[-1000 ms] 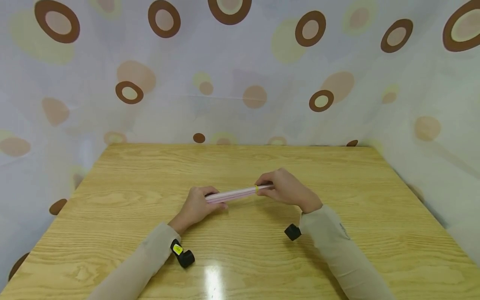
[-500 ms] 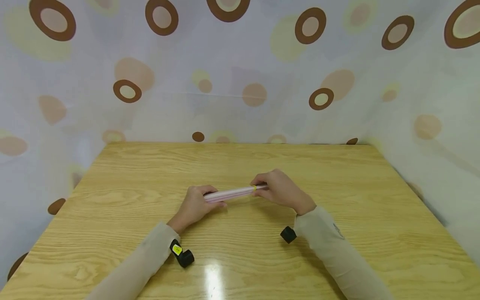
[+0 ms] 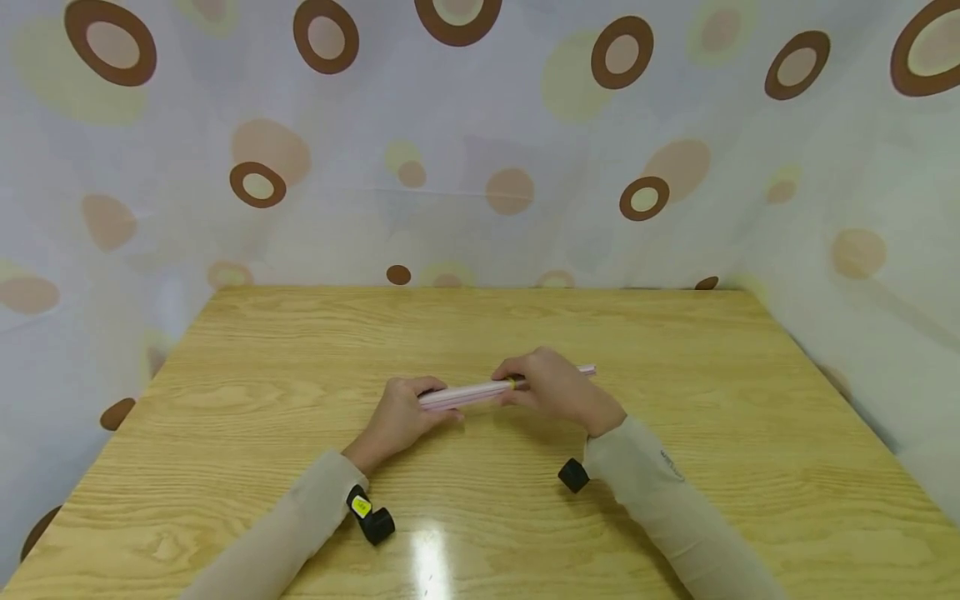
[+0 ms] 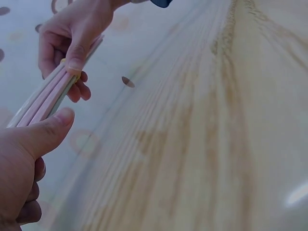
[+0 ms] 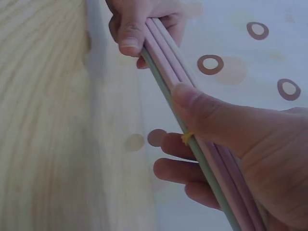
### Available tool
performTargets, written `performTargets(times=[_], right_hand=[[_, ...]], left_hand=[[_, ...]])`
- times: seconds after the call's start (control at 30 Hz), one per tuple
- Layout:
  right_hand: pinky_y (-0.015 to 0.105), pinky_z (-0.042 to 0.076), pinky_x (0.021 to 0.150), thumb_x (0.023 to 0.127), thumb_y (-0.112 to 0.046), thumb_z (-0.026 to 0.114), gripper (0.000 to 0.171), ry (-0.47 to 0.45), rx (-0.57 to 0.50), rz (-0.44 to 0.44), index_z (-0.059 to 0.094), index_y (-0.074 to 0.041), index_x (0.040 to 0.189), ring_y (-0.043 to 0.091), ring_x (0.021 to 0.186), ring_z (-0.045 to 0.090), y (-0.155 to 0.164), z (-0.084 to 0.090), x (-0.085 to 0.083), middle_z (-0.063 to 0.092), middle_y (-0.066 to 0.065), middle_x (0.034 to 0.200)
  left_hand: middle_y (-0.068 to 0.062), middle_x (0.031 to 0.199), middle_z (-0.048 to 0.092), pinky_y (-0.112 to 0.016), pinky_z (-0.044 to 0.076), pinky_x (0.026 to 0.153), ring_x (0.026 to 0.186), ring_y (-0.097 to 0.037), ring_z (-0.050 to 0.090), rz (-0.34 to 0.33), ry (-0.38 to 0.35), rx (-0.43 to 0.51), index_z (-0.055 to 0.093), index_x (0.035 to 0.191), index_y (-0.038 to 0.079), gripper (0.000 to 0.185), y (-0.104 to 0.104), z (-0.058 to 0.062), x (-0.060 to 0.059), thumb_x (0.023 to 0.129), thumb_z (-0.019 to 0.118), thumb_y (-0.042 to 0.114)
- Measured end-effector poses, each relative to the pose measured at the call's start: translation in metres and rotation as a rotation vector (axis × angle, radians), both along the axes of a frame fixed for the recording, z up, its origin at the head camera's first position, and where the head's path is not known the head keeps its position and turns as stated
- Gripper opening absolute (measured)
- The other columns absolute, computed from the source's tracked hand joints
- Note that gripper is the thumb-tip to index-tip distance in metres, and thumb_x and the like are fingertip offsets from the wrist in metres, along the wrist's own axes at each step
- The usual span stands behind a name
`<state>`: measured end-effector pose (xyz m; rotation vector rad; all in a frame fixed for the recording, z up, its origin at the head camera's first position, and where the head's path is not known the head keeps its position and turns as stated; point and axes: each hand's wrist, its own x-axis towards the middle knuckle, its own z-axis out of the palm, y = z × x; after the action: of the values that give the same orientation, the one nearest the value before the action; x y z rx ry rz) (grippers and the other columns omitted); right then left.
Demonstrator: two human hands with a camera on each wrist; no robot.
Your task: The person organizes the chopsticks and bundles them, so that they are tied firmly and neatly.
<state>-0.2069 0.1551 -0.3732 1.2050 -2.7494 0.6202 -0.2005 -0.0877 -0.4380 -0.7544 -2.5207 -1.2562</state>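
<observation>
A bundle of slim chopsticks [image 3: 471, 394] in pink, pale green and whitish tones is held above the table, its right end slightly higher in the head view. My left hand [image 3: 397, 417] grips the left end, thumb laid along the sticks. Farther along, my right hand [image 3: 553, 390] holds the bundle between thumb and fingers, and the far end sticks out past it. A yellow rubber band [image 5: 187, 137] goes round the sticks at the right hand's fingers. The stick ends inside my left palm are hidden.
Below the hands lies a wood-grain table [image 3: 315, 333]. White cloth [image 3: 450, 225] with brown and beige circles hangs behind it and at both sides. Each sleeve carries a small black wrist camera, the left camera [image 3: 372, 521] and the right camera [image 3: 573, 475].
My right hand has slid left and slightly down along the bundle, so the right end now shows beyond it. The left hand keeps its grip and has shifted slightly right.
</observation>
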Motion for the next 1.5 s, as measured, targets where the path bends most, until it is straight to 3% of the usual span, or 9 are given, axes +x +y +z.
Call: performTargets(times=[0.17,0.33,0.53,0.73,0.97,1.23,1.4,1.5], right_hand=[[0.026,0.055,0.071,0.082,-0.019,0.076,0.031,-0.044,-0.004,-0.011,0.07,-0.002,0.107,0.015,0.082,0.07,0.01,0.006,-0.003,0.073,0.008,0.097],[0.027,0.055,0.074,0.085,-0.016,0.074,0.021,-0.109,-0.051,-0.001,0.071,-0.005,0.103,0.015,0.085,0.07,0.019,0.011,-0.005,0.073,0.005,0.096],[0.023,0.054,0.069,0.087,-0.014,0.072,0.017,-0.083,-0.058,0.034,0.071,-0.006,0.101,0.009,0.077,0.068,0.013,0.005,-0.005,0.073,0.005,0.092],[0.019,0.051,0.064,0.085,-0.015,0.073,0.015,-0.069,-0.059,0.091,0.072,-0.006,0.097,0.004,0.07,0.064,-0.002,-0.005,-0.001,0.073,0.004,0.087],[0.016,0.046,0.059,0.083,-0.023,0.075,0.02,-0.031,-0.011,0.058,0.072,-0.009,0.098,-0.001,0.062,0.056,-0.013,-0.006,0.003,0.072,-0.001,0.085],[0.024,0.053,0.071,0.082,-0.025,0.077,0.037,-0.096,0.019,0.034,0.069,-0.003,0.11,0.01,0.08,0.067,0.001,0.005,-0.001,0.073,0.004,0.098],[0.024,0.054,0.074,0.084,-0.021,0.076,0.028,-0.19,-0.025,0.029,0.07,-0.004,0.105,0.012,0.083,0.069,0.011,0.01,-0.004,0.073,0.005,0.096],[0.023,0.054,0.074,0.086,-0.021,0.073,0.022,-0.198,-0.033,0.05,0.071,-0.006,0.102,0.01,0.083,0.069,0.013,0.01,-0.004,0.073,0.005,0.094]], left_hand=[[-0.005,0.079,0.073,-0.022,0.044,0.059,0.064,-0.007,0.057,0.002,-0.008,0.007,0.074,0.088,0.007,0.032,0.0,0.002,0.0,0.067,0.087,0.027],[-0.006,0.081,0.073,-0.022,0.045,0.059,0.066,-0.007,0.058,0.004,-0.023,-0.005,0.074,0.09,0.006,0.032,-0.001,0.002,0.0,0.069,0.086,0.028],[-0.006,0.081,0.073,-0.022,0.046,0.06,0.066,-0.008,0.059,0.0,-0.005,0.006,0.074,0.09,0.006,0.032,-0.001,0.0,0.0,0.068,0.087,0.026],[-0.007,0.087,0.074,-0.022,0.047,0.062,0.07,-0.01,0.062,-0.048,0.021,-0.002,0.075,0.092,0.004,0.032,0.0,-0.006,0.001,0.068,0.087,0.022],[-0.007,0.087,0.074,-0.021,0.046,0.063,0.071,-0.01,0.062,-0.083,0.047,-0.01,0.074,0.093,0.004,0.031,0.005,-0.003,0.002,0.071,0.086,0.023],[-0.006,0.085,0.074,-0.021,0.047,0.062,0.069,-0.009,0.061,-0.085,0.063,0.005,0.073,0.092,0.005,0.033,0.01,-0.001,0.001,0.069,0.087,0.023],[-0.006,0.083,0.074,-0.021,0.047,0.06,0.067,-0.008,0.06,-0.063,0.055,0.013,0.073,0.09,0.004,0.032,0.009,-0.003,0.002,0.068,0.087,0.023],[-0.006,0.083,0.074,-0.021,0.046,0.06,0.067,-0.008,0.06,-0.052,0.045,0.016,0.073,0.09,0.005,0.031,0.009,-0.004,0.003,0.068,0.087,0.023]])
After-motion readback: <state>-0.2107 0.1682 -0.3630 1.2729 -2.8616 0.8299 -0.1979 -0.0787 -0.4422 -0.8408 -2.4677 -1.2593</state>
